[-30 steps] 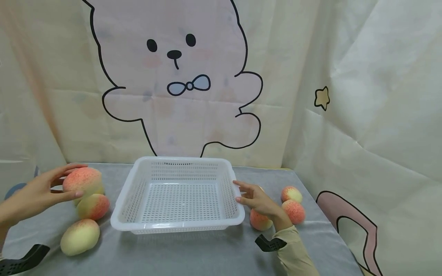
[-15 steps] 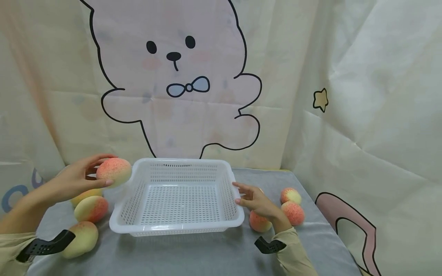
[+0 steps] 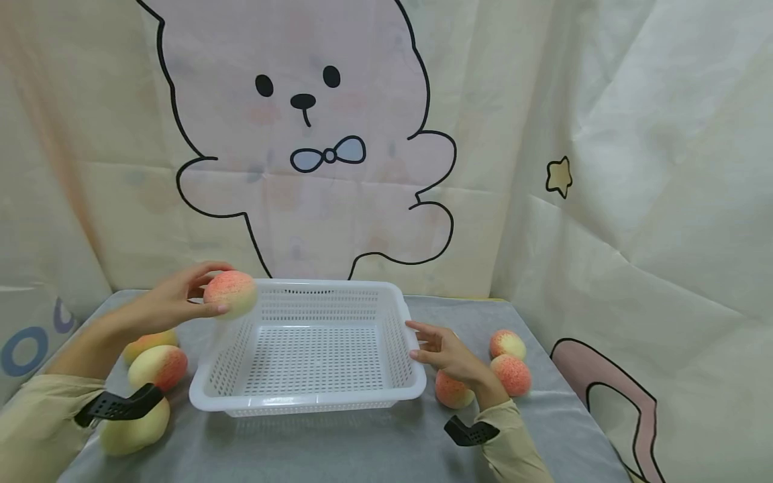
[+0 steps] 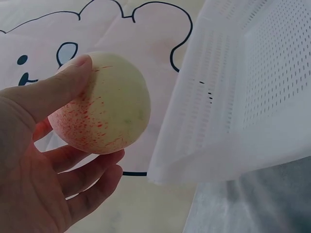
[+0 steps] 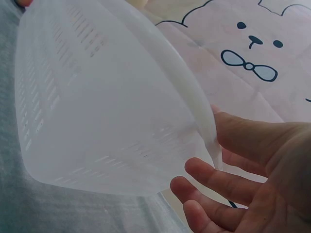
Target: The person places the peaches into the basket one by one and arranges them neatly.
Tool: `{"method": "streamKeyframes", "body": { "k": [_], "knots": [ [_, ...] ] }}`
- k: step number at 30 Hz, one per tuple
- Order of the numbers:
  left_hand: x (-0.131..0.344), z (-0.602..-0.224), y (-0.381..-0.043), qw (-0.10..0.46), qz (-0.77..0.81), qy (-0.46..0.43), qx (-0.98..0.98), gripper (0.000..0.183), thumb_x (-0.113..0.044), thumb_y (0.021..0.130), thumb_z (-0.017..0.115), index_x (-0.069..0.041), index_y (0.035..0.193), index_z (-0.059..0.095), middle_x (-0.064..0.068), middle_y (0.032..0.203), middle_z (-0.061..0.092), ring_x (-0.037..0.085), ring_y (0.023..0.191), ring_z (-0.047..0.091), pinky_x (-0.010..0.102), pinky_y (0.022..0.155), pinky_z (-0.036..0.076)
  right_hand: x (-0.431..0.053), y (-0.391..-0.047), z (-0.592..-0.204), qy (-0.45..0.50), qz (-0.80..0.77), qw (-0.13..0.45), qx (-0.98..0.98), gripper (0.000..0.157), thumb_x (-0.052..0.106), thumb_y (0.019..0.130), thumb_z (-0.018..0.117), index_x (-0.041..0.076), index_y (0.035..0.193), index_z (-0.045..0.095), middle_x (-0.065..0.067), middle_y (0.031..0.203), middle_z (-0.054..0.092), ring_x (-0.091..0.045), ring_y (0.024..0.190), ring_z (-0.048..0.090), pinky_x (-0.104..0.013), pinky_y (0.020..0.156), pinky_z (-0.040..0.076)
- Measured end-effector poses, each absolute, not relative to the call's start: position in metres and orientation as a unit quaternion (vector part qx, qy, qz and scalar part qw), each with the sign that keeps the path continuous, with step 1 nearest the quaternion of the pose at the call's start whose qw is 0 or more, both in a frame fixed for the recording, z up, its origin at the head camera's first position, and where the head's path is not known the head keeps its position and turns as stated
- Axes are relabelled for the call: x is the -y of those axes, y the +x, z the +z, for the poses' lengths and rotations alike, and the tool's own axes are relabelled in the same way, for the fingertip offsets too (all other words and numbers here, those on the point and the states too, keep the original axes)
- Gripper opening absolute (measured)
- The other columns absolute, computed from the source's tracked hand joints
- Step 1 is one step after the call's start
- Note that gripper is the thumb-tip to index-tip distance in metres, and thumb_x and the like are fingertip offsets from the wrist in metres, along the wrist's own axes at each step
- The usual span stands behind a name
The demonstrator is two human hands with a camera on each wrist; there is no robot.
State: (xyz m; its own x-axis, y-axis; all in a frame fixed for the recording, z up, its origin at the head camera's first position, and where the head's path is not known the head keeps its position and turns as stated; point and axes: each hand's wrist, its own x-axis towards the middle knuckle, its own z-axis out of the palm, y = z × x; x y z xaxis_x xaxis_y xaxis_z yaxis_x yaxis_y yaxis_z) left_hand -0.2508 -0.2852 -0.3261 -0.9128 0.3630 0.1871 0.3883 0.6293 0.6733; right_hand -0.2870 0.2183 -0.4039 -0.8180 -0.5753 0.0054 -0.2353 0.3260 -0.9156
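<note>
Holding a red-flushed peach up off the table, the left hand has just brought it across from the group on the left to the far left corner of the white basket. A second ago that fruit was right above its neighbours; now it hangs by the rim. Seen from the left wrist, there is a gap between fruit and plastic, so I take it to be apart from the basket and not yet inside. Whether it is already over the rim I can't quite tell. The thumb presses one side and the fingers curl round the other. Across from it, the right hand hasn't shifted: its thumb and fingers pinch the basket's right rim, which to my eye steadies it while the other arm moves. What the change means, I judge, is that the carry is well along for this one piece. On the grey cloth at the left lie an orange-yellow peach, a red-and-cream peach and a pale peach, this last partly behind the black wrist strap. Over on the right, a speckled peach sits just before a two-toned peach, with a half-hidden peach by the right wrist.
</note>
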Motion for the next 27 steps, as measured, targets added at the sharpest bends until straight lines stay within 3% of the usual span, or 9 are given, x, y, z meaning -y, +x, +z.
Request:
{"method": "streamKeyframes", "body": {
  "k": [2,9,15,20,27],
  "knots": [
    [0.282,-0.327,-0.255,0.008,-0.381,-0.208,0.901,0.063,-0.026,0.094,0.072,-0.01,0.146,0.041,0.014,0.134,0.061,0.041,0.121,0.059,0.046,0.089,0.054,-0.218,-0.286,-0.403,-0.249,-0.524,0.165,-0.798,0.069,0.015,0.098,0.067,0.002,0.157,0.034,-0.028,0.146,0.054,-0.036,0.128,0.06,-0.043,0.103,0.053],
    [0.271,-0.326,-0.275,-0.013,-0.382,-0.219,0.898,0.062,-0.025,0.094,0.073,-0.009,0.146,0.042,0.016,0.129,0.066,0.021,0.103,0.066,0.038,0.086,0.054,-0.218,-0.285,-0.403,-0.246,-0.526,0.168,-0.796,0.069,0.016,0.098,0.067,0.004,0.157,0.033,-0.025,0.147,0.054,-0.036,0.128,0.06,-0.046,0.105,0.052],
    [0.257,-0.323,-0.291,-0.049,-0.383,-0.201,0.9,0.068,-0.031,0.096,0.07,-0.008,0.15,0.037,0.021,0.135,0.062,0.028,0.111,0.067,0.047,0.092,0.054,-0.218,-0.283,-0.403,-0.248,-0.53,0.167,-0.794,0.07,0.017,0.098,0.067,0.004,0.157,0.033,-0.026,0.148,0.053,-0.036,0.127,0.061,-0.044,0.104,0.053],
    [0.241,-0.323,-0.305,-0.071,-0.378,-0.195,0.902,0.068,-0.032,0.096,0.07,-0.003,0.149,0.037,0.025,0.134,0.061,0.03,0.111,0.066,0.041,0.085,0.055,-0.219,-0.284,-0.403,-0.252,-0.532,0.166,-0.791,0.069,0.016,0.098,0.067,0.003,0.157,0.033,-0.027,0.148,0.052,-0.037,0.127,0.061,-0.042,0.103,0.053],
    [0.218,-0.328,-0.317,-0.103,-0.351,-0.182,0.913,0.066,-0.033,0.095,0.07,0.001,0.143,0.04,0.023,0.119,0.064,0.026,0.098,0.06,0.032,0.072,0.051,-0.218,-0.285,-0.404,-0.25,-0.525,0.164,-0.797,0.068,0.016,0.099,0.066,0.003,0.157,0.033,-0.027,0.147,0.053,-0.035,0.126,0.061,-0.039,0.101,0.054]
  ]
}}
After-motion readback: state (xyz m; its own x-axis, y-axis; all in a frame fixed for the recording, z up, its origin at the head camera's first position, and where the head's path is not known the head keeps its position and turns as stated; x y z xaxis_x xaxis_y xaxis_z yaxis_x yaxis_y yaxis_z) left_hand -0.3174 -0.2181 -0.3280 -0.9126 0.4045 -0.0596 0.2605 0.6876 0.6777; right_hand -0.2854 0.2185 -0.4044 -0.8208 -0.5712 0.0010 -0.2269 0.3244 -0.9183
